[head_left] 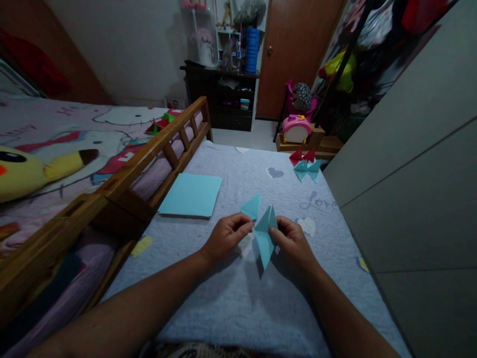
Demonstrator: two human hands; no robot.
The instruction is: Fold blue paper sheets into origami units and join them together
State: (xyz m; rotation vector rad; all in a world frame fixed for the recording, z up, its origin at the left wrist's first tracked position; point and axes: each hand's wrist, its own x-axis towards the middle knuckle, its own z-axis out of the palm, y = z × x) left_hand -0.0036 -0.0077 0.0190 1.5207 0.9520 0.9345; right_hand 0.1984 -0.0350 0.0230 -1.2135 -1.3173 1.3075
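A light blue folded paper piece [264, 233], pointed at its lower end, is held just above a grey bedsheet [238, 293]. My left hand [226, 237] pinches its left flap with closed fingers. From the other side my right hand [292, 241] grips the piece's right edge, fingers closed too. A stack of flat light blue paper sheets [191, 195] lies to the left of my hands.
Finished folded paper shapes, red [302, 156] and blue [307, 170], sit at the far right of the bed. A wooden bed rail [156, 149] runs along the left, a grey wardrobe [410, 164] stands at the right. A yellow plush toy [33, 171] lies far left.
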